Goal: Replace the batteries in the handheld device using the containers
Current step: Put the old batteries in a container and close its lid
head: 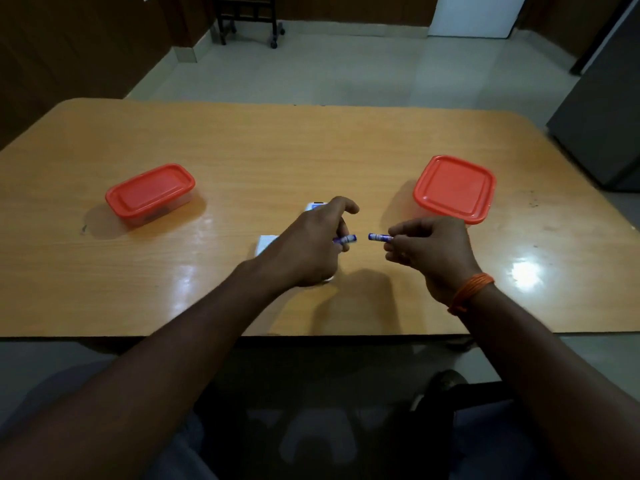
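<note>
My left hand (311,244) pinches a small blue battery (348,239) above the middle of the wooden table (242,150). My right hand (427,249) holds a second blue battery (378,236), its tip pointing at the first a short gap away. A white handheld device (317,206) lies on the table, mostly hidden under my left hand. A flat white piece (266,242), maybe its cover, lies just left of that hand. A rectangular container with a red lid (150,194) stands at the left, a square one with a red lid (453,187) at the right. Both are shut.
The table's near edge (311,336) runs across below my forearms. A dark cabinet (602,126) stands beyond the right corner. A wheeled chair (247,19) stands on the floor far behind the table.
</note>
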